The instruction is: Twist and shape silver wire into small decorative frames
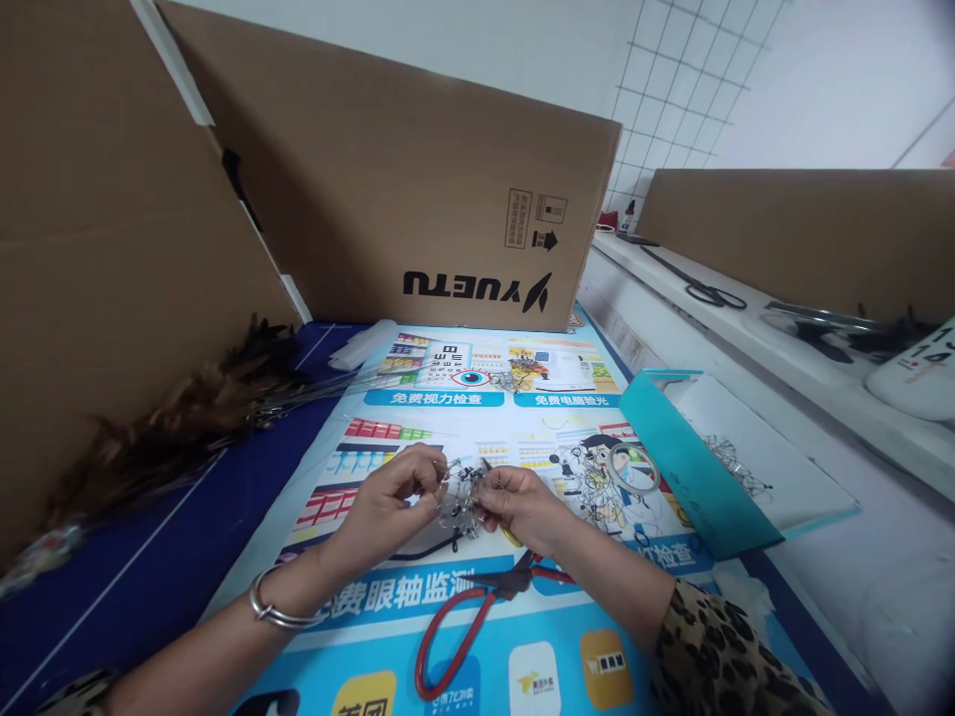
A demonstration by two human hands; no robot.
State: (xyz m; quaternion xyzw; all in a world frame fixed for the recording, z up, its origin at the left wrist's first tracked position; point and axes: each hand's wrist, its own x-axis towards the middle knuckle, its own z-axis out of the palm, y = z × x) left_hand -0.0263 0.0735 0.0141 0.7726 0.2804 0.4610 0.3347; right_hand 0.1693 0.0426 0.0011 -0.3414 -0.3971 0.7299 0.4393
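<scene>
Over the printed sheet, a small tangle of thin silvery wire with tiny dark bits (459,502) hangs between my two hands. My left hand (403,492), with a silver bangle on its wrist, pinches the tangle's left edge between thumb and fingers. From the other side, my right hand (522,507) grips it, fingertips closed. A dark pointed tip and a bit of yellow show around the right hand; what they belong to is hidden. Just below the hands lie red-handled cutters (492,607). To the right, a loose heap of similar wire pieces (601,492) rests on the sheet.
A teal-and-white box (701,467) at right holds more wire pieces. Farther back is a small wire pile (518,373). Brown feathers (186,418) lie along the left. Cardboard (388,169) walls the back and left; a ledge with scissors (712,295) runs along the right.
</scene>
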